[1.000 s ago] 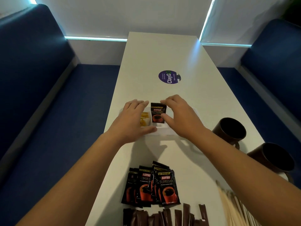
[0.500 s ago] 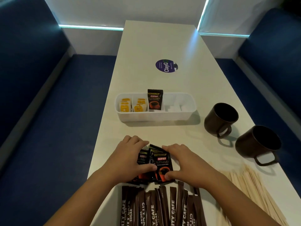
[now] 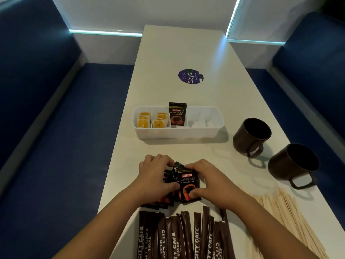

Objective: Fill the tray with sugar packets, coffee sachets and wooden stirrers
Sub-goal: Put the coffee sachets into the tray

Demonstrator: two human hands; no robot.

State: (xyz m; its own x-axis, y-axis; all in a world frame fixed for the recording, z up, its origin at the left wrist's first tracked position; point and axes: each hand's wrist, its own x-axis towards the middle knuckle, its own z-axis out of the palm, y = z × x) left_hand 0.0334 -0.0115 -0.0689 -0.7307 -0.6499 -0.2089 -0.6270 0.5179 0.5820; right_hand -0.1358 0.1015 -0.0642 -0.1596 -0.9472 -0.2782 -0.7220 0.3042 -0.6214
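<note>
Both hands, left (image 3: 155, 176) and right (image 3: 207, 181), were pinching a pile of black Kopiko sachets (image 3: 187, 186) with red cups printed on them

a long white table (image 3: 186, 53) carries a white tray (image 3: 177, 132) across its middle, a round purple sticker (image 3: 190, 76) beyond it, two dark mugs (image 3: 251, 136) at the right, a pile of black coffee sachets (image 3: 187, 184) near the front, brown sugar sticks (image 3: 179, 236) at the near edge, and wooden stirrers (image 3: 291, 212) spread beside them on the right
</note>
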